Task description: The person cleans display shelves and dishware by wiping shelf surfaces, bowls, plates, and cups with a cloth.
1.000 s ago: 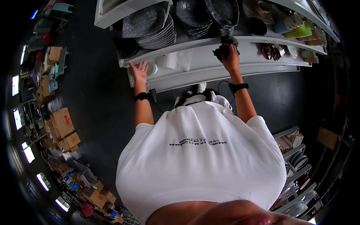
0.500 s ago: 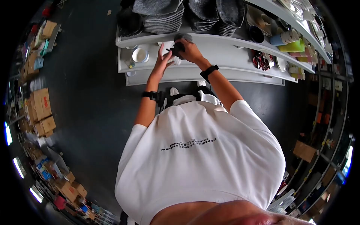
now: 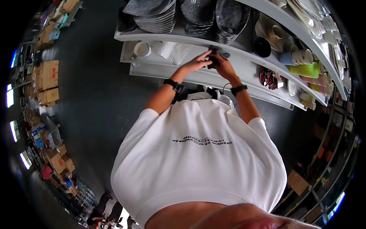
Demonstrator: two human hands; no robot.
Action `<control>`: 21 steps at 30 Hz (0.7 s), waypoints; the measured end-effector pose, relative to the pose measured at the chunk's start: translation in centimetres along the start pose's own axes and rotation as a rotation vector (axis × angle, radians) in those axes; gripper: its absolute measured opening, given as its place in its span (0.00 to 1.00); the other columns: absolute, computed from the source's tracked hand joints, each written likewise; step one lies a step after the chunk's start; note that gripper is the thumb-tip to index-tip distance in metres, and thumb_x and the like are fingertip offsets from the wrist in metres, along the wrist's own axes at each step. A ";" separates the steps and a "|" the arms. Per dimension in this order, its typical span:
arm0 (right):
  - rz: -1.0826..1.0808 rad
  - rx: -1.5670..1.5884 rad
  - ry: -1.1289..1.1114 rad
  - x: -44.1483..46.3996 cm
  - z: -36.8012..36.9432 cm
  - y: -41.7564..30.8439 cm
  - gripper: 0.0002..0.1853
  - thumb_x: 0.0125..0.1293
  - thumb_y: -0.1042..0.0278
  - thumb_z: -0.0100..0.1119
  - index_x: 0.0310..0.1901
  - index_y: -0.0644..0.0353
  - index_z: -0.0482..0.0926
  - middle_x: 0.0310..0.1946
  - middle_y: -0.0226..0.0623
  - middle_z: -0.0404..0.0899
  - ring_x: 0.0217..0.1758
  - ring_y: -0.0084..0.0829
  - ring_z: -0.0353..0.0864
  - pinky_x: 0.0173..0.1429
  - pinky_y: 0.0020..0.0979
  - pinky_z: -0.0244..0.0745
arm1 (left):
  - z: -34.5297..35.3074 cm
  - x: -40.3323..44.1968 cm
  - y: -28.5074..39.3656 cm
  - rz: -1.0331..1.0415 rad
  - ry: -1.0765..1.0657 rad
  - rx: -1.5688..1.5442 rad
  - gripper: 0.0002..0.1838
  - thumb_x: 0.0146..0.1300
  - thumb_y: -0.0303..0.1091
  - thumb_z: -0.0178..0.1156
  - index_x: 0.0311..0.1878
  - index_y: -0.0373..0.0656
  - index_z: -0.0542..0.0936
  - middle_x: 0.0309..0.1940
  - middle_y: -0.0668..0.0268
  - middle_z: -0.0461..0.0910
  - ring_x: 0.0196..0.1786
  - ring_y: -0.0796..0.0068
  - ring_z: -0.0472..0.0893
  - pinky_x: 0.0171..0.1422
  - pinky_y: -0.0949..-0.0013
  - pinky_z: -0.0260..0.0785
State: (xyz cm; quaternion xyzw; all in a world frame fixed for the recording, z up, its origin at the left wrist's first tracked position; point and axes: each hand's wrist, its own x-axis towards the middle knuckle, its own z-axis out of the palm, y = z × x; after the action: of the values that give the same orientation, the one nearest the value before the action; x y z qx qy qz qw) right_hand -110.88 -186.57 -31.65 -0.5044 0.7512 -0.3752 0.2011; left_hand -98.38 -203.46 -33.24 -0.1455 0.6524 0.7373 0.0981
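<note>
My right hand (image 3: 225, 66) is closed around a small dark object (image 3: 214, 61), whose exact kind I cannot make out. From the left, my left hand (image 3: 196, 63) reaches to the same object, fingers stretched out and their tips at or on it. Both hands are over the lower white shelf (image 3: 240, 70), just in front of the edge of the shelf above. Left of them lies a stack of white, sheet-like items (image 3: 173, 51), and beyond it stands a white round container (image 3: 142, 49).
Stacks of dark plates (image 3: 156, 19) stand on the upper shelf, with a dark bowl (image 3: 262, 46) and cups (image 3: 301, 57) to the right. Red-and-black items (image 3: 270, 78) lie lower right. Cardboard boxes (image 3: 50, 75) line the far left; people (image 3: 105, 210) are at bottom left.
Both hands have moved right along the shelf with the dark object since half a second ago. Earlier, my left hand was apart from it; it has come over to the object.
</note>
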 end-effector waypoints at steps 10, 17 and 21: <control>0.148 0.036 0.266 -9.0 -10.2 3.5 0.37 0.57 0.82 0.61 0.70 0.56 0.62 0.52 0.55 0.81 0.55 0.58 0.81 0.56 0.48 0.78 | 11.2 7.1 5.9 0.308 -0.350 0.123 0.39 0.71 0.33 0.60 0.81 0.57 0.54 0.78 0.62 0.58 0.76 0.65 0.64 0.76 0.65 0.60; 0.143 0.153 0.111 -4.5 -8.5 2.0 0.44 0.56 0.79 0.62 0.74 0.53 0.55 0.47 0.61 0.82 0.47 0.63 0.83 0.50 0.51 0.81 | 8.8 2.9 4.3 0.301 -0.060 0.210 0.43 0.69 0.26 0.61 0.82 0.56 0.50 0.78 0.59 0.57 0.76 0.66 0.63 0.71 0.65 0.68; 0.097 0.135 0.015 -1.3 -6.1 0.0 0.43 0.57 0.75 0.64 0.74 0.56 0.54 0.41 0.62 0.82 0.43 0.64 0.82 0.47 0.52 0.80 | 6.5 -0.2 4.2 0.255 0.114 0.172 0.43 0.69 0.26 0.61 0.82 0.52 0.50 0.76 0.59 0.60 0.74 0.65 0.67 0.73 0.63 0.64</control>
State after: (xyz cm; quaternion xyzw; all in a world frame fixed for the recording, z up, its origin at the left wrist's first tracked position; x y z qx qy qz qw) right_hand -114.51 -183.20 -27.82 -0.4499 0.7494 -0.4184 0.2469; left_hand -100.16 -197.59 -28.54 -0.0941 0.7308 0.6758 -0.0211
